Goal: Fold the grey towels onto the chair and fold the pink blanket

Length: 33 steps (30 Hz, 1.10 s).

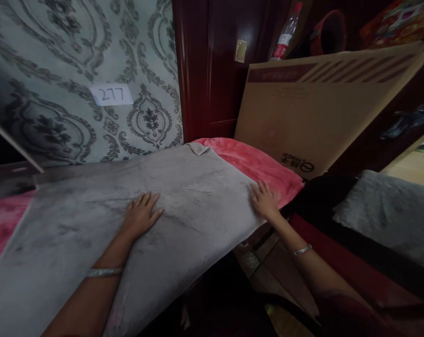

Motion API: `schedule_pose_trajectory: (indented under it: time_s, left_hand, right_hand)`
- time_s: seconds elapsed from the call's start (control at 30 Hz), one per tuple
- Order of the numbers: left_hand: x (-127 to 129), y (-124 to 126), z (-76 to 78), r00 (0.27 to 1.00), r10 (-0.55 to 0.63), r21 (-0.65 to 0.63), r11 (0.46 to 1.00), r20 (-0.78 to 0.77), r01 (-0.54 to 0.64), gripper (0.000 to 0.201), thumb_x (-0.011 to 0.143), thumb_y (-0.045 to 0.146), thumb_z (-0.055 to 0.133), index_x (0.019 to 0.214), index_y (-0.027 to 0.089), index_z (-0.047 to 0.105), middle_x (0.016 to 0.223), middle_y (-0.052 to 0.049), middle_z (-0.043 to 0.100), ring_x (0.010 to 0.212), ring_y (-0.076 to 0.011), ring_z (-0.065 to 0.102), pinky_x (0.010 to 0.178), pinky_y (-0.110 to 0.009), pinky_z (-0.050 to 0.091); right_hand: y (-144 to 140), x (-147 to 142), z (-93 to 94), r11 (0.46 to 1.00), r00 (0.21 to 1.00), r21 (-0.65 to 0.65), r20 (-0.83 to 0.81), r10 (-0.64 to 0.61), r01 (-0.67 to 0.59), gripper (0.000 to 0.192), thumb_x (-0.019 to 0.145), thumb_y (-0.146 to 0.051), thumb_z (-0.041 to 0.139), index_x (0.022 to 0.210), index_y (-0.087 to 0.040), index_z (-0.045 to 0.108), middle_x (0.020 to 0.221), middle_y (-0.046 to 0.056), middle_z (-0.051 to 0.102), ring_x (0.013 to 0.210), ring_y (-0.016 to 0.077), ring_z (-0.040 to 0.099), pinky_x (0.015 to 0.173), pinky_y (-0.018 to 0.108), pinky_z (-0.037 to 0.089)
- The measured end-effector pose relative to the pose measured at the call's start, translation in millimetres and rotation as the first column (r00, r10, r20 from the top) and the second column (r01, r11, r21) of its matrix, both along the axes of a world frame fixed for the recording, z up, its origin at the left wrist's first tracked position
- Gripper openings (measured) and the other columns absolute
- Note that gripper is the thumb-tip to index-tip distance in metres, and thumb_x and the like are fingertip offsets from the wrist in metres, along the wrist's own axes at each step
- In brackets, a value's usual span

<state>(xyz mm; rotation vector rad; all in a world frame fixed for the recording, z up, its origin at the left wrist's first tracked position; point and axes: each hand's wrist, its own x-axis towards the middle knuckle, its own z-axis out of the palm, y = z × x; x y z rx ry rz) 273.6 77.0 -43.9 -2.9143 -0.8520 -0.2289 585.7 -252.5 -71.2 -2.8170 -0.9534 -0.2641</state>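
Two hands of mine lie flat on a grey blanket [183, 187] spread over the bed. At far left a pink blanket [1, 224] shows from under the grey one. Behind it the patterned wall carries a paper label [112, 94] reading 277. My left hand [140, 216] rests palm down near the middle of the grey blanket, fingers [146, 200] spread open and gripping nothing, a bracelet [104, 272] on the wrist. Further right the grey blanket's far corner is folded over, and the pink blanket comes out again beyond its right edge. My right hand [264, 200] presses on that right edge, just where grey meets pink, fingers open and flat, a thin bangle [302, 250] on the wrist. Behind it a big cardboard box [313, 117] leans against dark red wood. At far right lies a grey cushion [390, 215].
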Motion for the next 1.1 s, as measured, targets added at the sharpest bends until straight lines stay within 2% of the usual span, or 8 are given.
schedule_pose_trajectory:
  time_s: [0.2, 0.53, 0.7, 0.77, 0.83, 0.9, 0.97, 1.1]
  left_hand:
    - [-4.9, -6.2, 8.0, 0.988, -0.147, -0.032, 0.989, -0.042, 0.146, 0.058, 0.1, 0.045, 0.037, 0.154, 0.024, 0.042, 0.163, -0.011, 0.037, 0.152, -0.0327, 0.03, 0.12, -0.056, 0.026]
    - [29.5, -69.2, 5.6, 0.919, -0.383, -0.21, 0.91, -0.094, 0.358, 0.072, 0.095, 0.064, 0.044, 0.158, 0.03, 0.034, 0.169, -0.012, 0.017, 0.156, -0.0401, 0.008, 0.12, -0.069, 0.009]
    - [-5.5, -140.3, 9.9, 0.713, -0.701, -0.444, 0.636, 0.01, 0.631, 0.074, 0.091, 0.067, 0.05, 0.155, 0.033, 0.038, 0.168, -0.01, 0.023, 0.156, -0.0381, 0.012, 0.122, -0.067, 0.007]
    - [-15.4, -158.6, 17.2, 0.579, -0.809, -0.519, 0.454, 0.1, 0.724, 0.057, 0.094, 0.062, 0.051, 0.144, 0.034, 0.055, 0.16, -0.005, 0.043, 0.154, -0.0328, 0.023, 0.125, -0.061, 0.01]
    - [-11.1, -157.9, 26.0, 0.541, -0.825, -0.538, 0.385, 0.165, 0.75, 0.044, 0.099, 0.052, 0.047, 0.135, 0.031, 0.063, 0.148, -0.004, 0.058, 0.148, -0.0242, 0.038, 0.126, -0.048, 0.021]
    - [8.2, -136.2, 35.2, 0.675, -0.722, -0.478, 0.545, 0.148, 0.688, 0.043, 0.103, 0.042, 0.042, 0.138, 0.026, 0.061, 0.146, -0.005, 0.06, 0.142, -0.0175, 0.047, 0.122, -0.035, 0.032]
    - [36.7, -101.4, 42.5, 0.873, -0.485, -0.332, 0.815, 0.057, 0.475, 0.044, 0.102, 0.036, 0.045, 0.144, 0.024, 0.055, 0.153, -0.006, 0.053, 0.144, -0.018, 0.044, 0.122, -0.034, 0.031]
    - [87.4, -48.6, 41.4, 0.97, -0.235, -0.205, 0.948, 0.059, 0.242, 0.06, 0.103, 0.036, 0.038, 0.153, 0.003, 0.037, 0.16, -0.026, 0.035, 0.151, -0.0389, 0.027, 0.121, -0.063, 0.021]
  right_hand:
    - [104.4, -31.9, 28.1, 0.875, 0.87, 0.04, -0.093, 0.484, -0.483, 0.059, 0.106, -0.046, 0.027, 0.162, -0.029, 0.026, 0.169, 0.008, 0.017, 0.155, 0.0315, 0.016, 0.119, 0.059, 0.026]
    - [148.1, -28.4, 10.7, 0.809, 0.809, -0.08, -0.148, 0.568, -0.582, 0.061, 0.106, -0.052, 0.024, 0.163, -0.031, 0.022, 0.17, 0.005, 0.013, 0.156, 0.029, 0.011, 0.122, 0.06, 0.017]
    - [148.7, -26.2, 4.7, 0.812, 0.81, -0.054, -0.137, 0.571, -0.581, 0.06, 0.105, -0.054, 0.023, 0.162, -0.033, 0.025, 0.169, 0.004, 0.016, 0.156, 0.029, 0.013, 0.122, 0.06, 0.017]
    - [149.0, -26.2, 4.4, 0.814, 0.81, -0.041, -0.142, 0.57, -0.58, 0.06, 0.105, -0.054, 0.024, 0.162, -0.034, 0.025, 0.169, 0.003, 0.016, 0.156, 0.0287, 0.012, 0.122, 0.059, 0.016]
    - [148.7, -26.5, 4.6, 0.812, 0.805, -0.027, -0.15, 0.574, -0.584, 0.06, 0.105, -0.054, 0.024, 0.162, -0.034, 0.025, 0.169, 0.003, 0.016, 0.156, 0.0284, 0.012, 0.122, 0.059, 0.015]
    - [148.2, -26.9, 5.2, 0.809, 0.801, -0.011, -0.153, 0.579, -0.587, 0.06, 0.105, -0.052, 0.023, 0.162, -0.034, 0.025, 0.169, 0.003, 0.016, 0.156, 0.028, 0.012, 0.122, 0.059, 0.015]
    - [147.9, -27.4, 6.5, 0.808, 0.797, 0.007, -0.162, 0.582, -0.589, 0.058, 0.105, -0.05, 0.022, 0.161, -0.033, 0.026, 0.169, 0.003, 0.017, 0.156, 0.0275, 0.013, 0.122, 0.059, 0.015]
    - [147.8, -27.9, 9.7, 0.819, 0.796, 0.055, -0.206, 0.569, -0.571, 0.059, 0.106, -0.044, 0.018, 0.162, -0.027, 0.024, 0.169, 0.003, 0.018, 0.156, 0.0249, 0.012, 0.124, 0.056, 0.012]
